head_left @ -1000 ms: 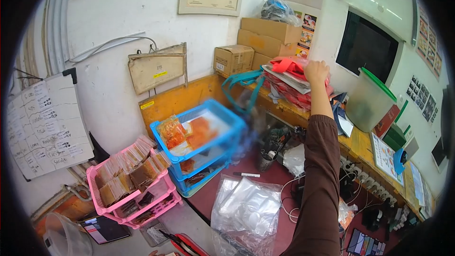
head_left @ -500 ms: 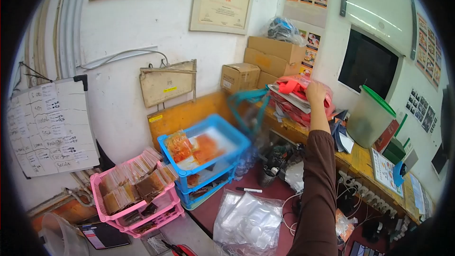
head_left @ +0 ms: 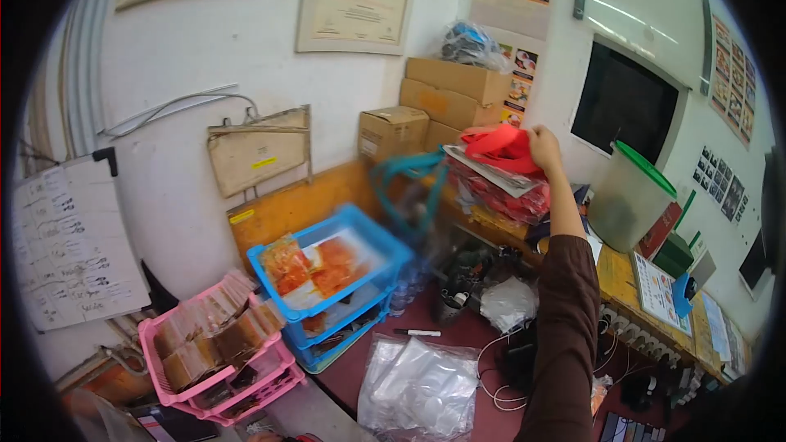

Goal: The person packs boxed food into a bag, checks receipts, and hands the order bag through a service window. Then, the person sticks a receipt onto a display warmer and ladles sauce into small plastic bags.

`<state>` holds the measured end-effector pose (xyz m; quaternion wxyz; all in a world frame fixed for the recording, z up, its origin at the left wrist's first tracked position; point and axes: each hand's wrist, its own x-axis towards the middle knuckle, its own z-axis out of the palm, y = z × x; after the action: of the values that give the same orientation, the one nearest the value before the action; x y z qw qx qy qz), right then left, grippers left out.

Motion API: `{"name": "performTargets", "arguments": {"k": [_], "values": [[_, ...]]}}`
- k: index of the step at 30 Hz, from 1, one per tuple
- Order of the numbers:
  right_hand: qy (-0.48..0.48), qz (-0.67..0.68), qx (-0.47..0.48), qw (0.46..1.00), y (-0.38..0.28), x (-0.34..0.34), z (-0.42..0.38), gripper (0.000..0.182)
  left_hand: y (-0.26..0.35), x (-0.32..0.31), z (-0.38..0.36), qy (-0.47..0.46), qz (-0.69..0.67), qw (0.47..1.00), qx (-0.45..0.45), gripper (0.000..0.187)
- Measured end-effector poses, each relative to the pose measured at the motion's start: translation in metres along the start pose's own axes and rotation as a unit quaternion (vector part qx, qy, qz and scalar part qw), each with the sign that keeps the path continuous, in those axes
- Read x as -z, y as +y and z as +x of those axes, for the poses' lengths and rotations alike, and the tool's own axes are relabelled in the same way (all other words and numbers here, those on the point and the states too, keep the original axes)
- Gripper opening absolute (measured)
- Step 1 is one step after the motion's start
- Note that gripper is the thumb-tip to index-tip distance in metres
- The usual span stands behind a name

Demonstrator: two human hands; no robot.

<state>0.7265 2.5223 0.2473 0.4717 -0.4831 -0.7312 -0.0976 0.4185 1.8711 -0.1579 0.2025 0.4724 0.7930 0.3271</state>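
Observation:
My right hand [head_left: 544,150], at the end of a dark brown sleeve, has its fingers closed on the edge of a red bag [head_left: 501,147]. The bag lies on top of a pile of papers [head_left: 490,170] and red plastic-wrapped items [head_left: 524,203] on the wooden ledge. Left of the pile hangs a blurred teal strap [head_left: 401,168]. The blue basket stack [head_left: 393,266] holds orange-red packets [head_left: 286,266] in its top tray. My left hand is not in view.
A pink basket stack [head_left: 176,397] with brown packets stands at the lower left. Clear plastic bags [head_left: 422,389] and a marker [head_left: 417,332] lie on the dark red table. Cardboard boxes [head_left: 393,133] and a green-lidded container [head_left: 629,205] stand on the ledge.
The view has shifted, so most things sit further left. My right hand has drawn the red bag's edge up and spread it a little over the pile.

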Motion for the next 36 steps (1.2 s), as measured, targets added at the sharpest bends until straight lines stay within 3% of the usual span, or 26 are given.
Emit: {"name": "performTargets", "arguments": {"k": [1,2,3,6,8,10,11,12,14,15,16,17,18,20,21,22,24,26,27,29,30,31,32,34,35,36], "values": [[0.038,-0.007,0.02,0.999,-0.017,0.005,-0.006,0.022,0.012,-0.007,0.031,-0.031,0.03,0.997,-0.063,0.022],[0.07,-0.015,0.039,0.997,-0.033,0.012,-0.013,0.02,0.066,-0.004,0.066,0.139,0.013,0.95,-0.28,0.016],[0.117,0.037,0.073,0.99,-0.052,0.029,-0.024,0.018,0.104,-0.006,0.092,0.032,-0.032,0.971,-0.234,0.029],[0.319,0.071,0.204,0.923,-0.098,0.088,-0.059,0.009,0.191,-0.032,0.172,-0.008,0.008,0.919,-0.395,0.034],[0.346,0.117,0.256,0.895,-0.124,0.106,-0.117,0.001,0.251,-0.045,0.198,-0.017,-0.07,0.89,-0.45,0.041],[0.168,0.247,0.282,0.912,-0.137,0.104,-0.202,0.011,0.3,-0.047,0.198,-0.056,-0.238,0.878,-0.41,0.045],[0.076,0.284,0.331,0.897,-0.143,0.103,-0.238,0.015,0.292,-0.068,0.196,-0.019,-0.327,0.858,-0.396,0.048],[-0.051,0.379,0.265,0.885,-0.148,0.095,-0.278,0.017,0.28,-0.087,0.192,0.025,-0.41,0.83,-0.376,0.051],[-0.25,0.509,0.092,0.819,-0.16,0.082,-0.328,0.012,0.273,-0.07,0.172,0.002,-0.464,0.817,-0.342,0.054],[-0.327,0.583,-0.037,0.743,-0.161,0.071,-0.352,0.012,0.25,-0.07,0.166,-0.003,-0.514,0.804,-0.301,0.046],[-0.398,0.63,-0.172,0.645,-0.163,0.059,-0.379,0.013,0.249,-0.06,0.155,0.064,-0.555,0.785,-0.267,0.037],[-0.414,0.693,-0.154,0.57,-0.16,0.044,-0.405,0.013,0.248,-0.05,0.144,0.132,-0.589,0.761,-0.235,0.029],[-0.42,0.715,-0.15,0.539,-0.167,0.041,-0.423,0.014,0.227,-0.048,0.128,0.158,-0.582,0.769,-0.215,0.029],[-0.463,0.659,-0.255,0.535,-0.194,0.054,-0.449,0.015,0.181,-0.044,0.095,0.034,-0.507,0.852,-0.129,0.025],[-0.481,0.657,-0.256,0.52,-0.199,0.052,-0.468,0.015,0.167,-0.038,0.071,-0.002,-0.533,0.846,-0.034,0.028],[-0.506,0.66,-0.306,0.464,-0.198,0.048,-0.493,0.016,0.156,-0.035,0.053,0.014,-0.533,0.846,-0.017,0.028],[-0.548,0.65,-0.356,0.389,-0.216,0.055,-0.526,0.016,0.133,-0.034,0.016,-0.049,-0.843,0.534,0.04,0.039],[-0.527,0.669,-0.326,0.411,-0.249,0.069,-0.545,0.017,0.133,-0.025,-0.023,-0.025,-0.844,0.535,0.036,0.039],[-0.547,0.639,-0.257,0.476,-0.264,0.079,-0.553,0.018,0.133,-0.028,-0.044,0.037,-0.776,0.627,0.052,0.041],[-0.568,0.635,-0.219,0.476,-0.293,0.097,-0.577,0.017,0.118,-0.019,-0.08,0.113,-0.695,0.705,0.084,0.042],[-0.568,0.634,-0.179,0.493,-0.305,0.106,-0.589,0.016,0.105,-0.008,-0.092,0.089,-0.598,0.793,0.077,0.042],[-0.585,0.631,-0.202,0.467,-0.311,0.108,-0.602,0.016,0.092,0.004,-0.102,0.058,-0.49,0.867,0.069,0.041],[-0.595,0.629,-0.199,0.459,-0.32,0.114,-0.606,0.016,0.084,0.02,-0.112,0.068,-0.492,0.864,0.076,0.041],[-0.542,0.637,-0.153,0.527,-0.333,0.122,-0.599,0.017,0.07,0.054,-0.132,0.163,-0.349,0.923,-0.006,0.041],[-0.524,0.637,-0.138,0.549,-0.336,0.123,-0.594,0.017,0.037,0.062,-0.15,0.149,-0.098,0.981,0.08,0.039],[-0.452,0.673,-0.146,0.567,-0.324,0.115,-0.58,0.018,0.001,0.074,-0.176,0.119,0.161,0.967,0.159,0.037]]}}
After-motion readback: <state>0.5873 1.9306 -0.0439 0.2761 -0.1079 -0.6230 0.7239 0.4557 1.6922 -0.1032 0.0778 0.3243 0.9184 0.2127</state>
